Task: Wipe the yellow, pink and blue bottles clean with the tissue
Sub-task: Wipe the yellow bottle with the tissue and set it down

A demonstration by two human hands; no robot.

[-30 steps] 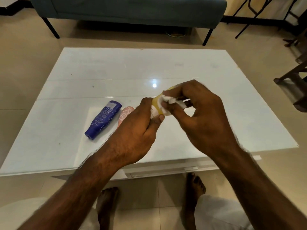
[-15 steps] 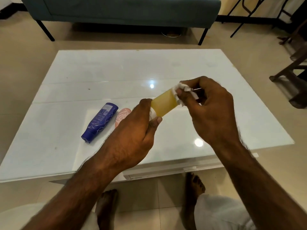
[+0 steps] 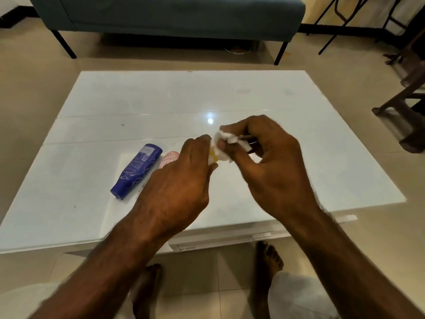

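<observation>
My left hand (image 3: 181, 180) grips the yellow bottle (image 3: 213, 154) above the white table (image 3: 299, 134); only a thin strip of yellow shows between my fingers and the tissue. My right hand (image 3: 266, 162) pinches the crumpled white tissue (image 3: 224, 143) and presses it around the bottle, close to my left fingertips. The blue bottle (image 3: 136, 170) lies flat on the table to the left, cap toward me. Beside it lies the pink bottle (image 3: 169, 157), mostly hidden behind my left hand.
A teal sofa (image 3: 174, 14) on black legs stands beyond the table's far edge. Dark wooden chair legs (image 3: 404, 107) stand on the floor at the right. My bare feet (image 3: 269, 261) rest under the table's near edge.
My right hand has slid the tissue back down the yellow bottle toward my left hand, so the yellow body that showed half a second ago is now almost covered.
</observation>
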